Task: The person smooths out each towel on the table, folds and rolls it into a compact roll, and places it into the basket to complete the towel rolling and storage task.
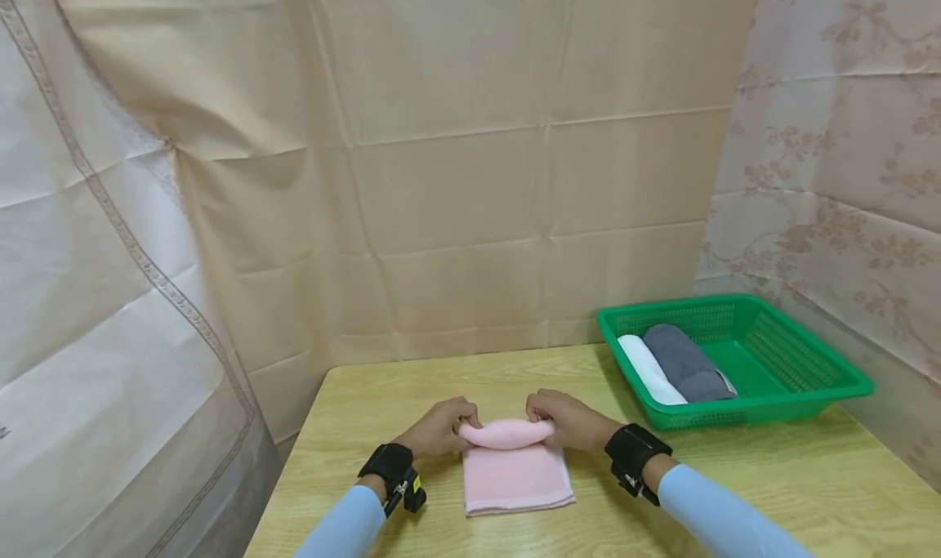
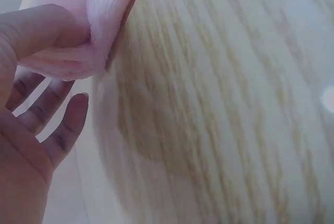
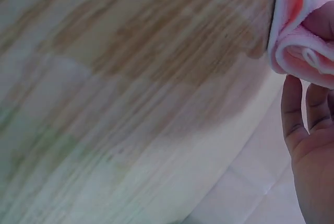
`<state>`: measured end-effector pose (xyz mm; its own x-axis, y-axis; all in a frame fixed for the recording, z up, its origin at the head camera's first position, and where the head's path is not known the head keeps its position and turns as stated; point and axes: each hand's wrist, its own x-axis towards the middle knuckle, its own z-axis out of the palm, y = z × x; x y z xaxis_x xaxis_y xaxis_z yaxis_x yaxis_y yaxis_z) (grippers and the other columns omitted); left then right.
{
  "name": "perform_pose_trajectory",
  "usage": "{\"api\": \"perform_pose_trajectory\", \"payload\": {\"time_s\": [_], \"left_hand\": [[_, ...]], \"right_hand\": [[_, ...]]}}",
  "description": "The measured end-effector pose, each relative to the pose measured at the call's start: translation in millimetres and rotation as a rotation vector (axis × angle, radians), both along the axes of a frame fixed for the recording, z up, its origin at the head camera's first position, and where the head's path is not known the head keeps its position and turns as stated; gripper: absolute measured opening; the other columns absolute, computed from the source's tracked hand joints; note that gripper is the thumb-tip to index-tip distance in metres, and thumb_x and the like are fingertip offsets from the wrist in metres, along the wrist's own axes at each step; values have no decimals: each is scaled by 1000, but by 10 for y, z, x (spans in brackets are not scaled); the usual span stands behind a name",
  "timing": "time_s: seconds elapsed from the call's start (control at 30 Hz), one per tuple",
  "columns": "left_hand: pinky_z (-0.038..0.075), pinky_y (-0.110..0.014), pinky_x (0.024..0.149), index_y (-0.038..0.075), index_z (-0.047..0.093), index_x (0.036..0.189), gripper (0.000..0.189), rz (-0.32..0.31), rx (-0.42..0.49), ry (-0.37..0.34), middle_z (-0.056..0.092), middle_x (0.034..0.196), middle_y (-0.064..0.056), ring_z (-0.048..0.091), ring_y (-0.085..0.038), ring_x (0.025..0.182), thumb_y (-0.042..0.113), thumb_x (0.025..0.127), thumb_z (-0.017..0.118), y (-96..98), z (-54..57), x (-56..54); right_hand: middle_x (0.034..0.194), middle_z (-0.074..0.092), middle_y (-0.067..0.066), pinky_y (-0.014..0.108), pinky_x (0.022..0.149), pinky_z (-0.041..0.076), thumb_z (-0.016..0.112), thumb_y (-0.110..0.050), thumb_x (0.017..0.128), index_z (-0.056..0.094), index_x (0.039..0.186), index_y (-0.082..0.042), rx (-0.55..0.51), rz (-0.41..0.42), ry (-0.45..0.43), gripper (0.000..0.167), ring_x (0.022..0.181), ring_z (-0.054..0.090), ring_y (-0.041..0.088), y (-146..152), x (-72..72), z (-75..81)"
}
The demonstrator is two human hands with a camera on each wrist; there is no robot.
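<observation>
A pink towel lies on the wooden table, its far end rolled into a thick tube and its near part flat. My left hand grips the left end of the roll, the thumb on the fabric and the other fingers beyond it. At the opposite end my right hand holds the roll in the same way. In the right wrist view the spiral end of the rolled towel shows between thumb and fingers. The left wrist view shows the left thumb pressing into the pink fabric.
A green plastic basket stands at the back right of the table. Inside it, a rolled white towel and a rolled grey towel lie side by side. Beige cloth hangs behind the table.
</observation>
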<state>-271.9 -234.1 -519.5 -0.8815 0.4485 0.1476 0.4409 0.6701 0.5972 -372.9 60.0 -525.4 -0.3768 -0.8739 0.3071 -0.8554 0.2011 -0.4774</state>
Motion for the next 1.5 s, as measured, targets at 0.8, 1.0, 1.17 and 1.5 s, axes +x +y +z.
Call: {"api": "perform_pose_trajectory", "payload": {"time_s": [0.8,1.0,1.17,1.5], "left_hand": [[49,-29,81,21,74,103,52,-30,103,-123,57,110,5,52,-12,93,-25,83,63,-83,9,121],[52,-29,81,18,77,110,51,-65,156,-256,60,115,2,55,-12,95,-21,92,49,-122,50,140],[48,-33,91,18,79,114,37,-73,186,-334,64,121,3,57,-13,107,0,103,48,-126,69,155],[51,-32,86,16,77,112,15,-61,204,-360,69,109,1,62,-14,95,23,99,71,-109,64,166]], "right_hand": [[107,68,-5,29,83,53,78,7,86,66,105,-17,-8,99,-239,33,101,61,12,173,-39,19],[106,70,-7,30,81,54,77,8,86,72,103,-18,69,81,-339,31,96,60,12,236,-41,110],[105,68,-6,27,73,51,85,-6,84,73,104,-20,146,64,-397,27,86,58,14,300,6,160],[88,62,-7,24,68,42,73,-28,97,69,101,-16,93,23,-376,13,78,51,9,245,85,111]]}}
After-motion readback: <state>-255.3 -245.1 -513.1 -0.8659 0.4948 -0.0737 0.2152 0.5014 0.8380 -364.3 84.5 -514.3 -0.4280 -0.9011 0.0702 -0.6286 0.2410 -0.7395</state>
